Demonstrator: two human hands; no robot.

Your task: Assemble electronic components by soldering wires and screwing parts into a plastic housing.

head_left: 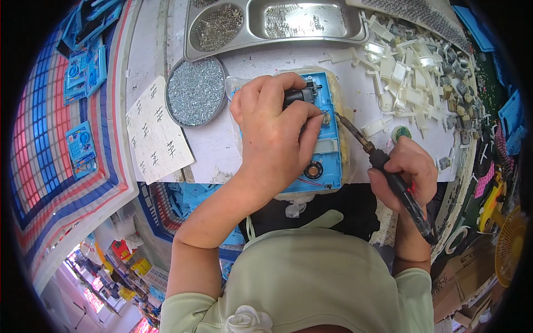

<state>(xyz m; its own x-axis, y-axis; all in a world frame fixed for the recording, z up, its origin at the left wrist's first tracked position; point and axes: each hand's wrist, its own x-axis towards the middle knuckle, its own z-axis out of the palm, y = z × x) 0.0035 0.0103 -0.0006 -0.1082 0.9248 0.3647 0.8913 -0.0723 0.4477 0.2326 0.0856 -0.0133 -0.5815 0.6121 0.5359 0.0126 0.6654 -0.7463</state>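
A blue plastic housing lies on a padded, plastic-wrapped rest in front of me, with a round speaker and a pale strip inside it. My left hand reaches over its left side, fingers bent around a black part. Thumb and forefinger are pinched together by a small metal contact; whatever sits between them is too small to make out. My right hand grips a soldering iron by its black handle. Its tip points up and left, at the metal contact beside my left fingertips.
A round tin of small metal pins stands left, beside a handwritten sheet. Behind is a steel compartment tray with springs. White plastic parts and grey pieces are heaped right. Blue housings lie on striped cloth far left.
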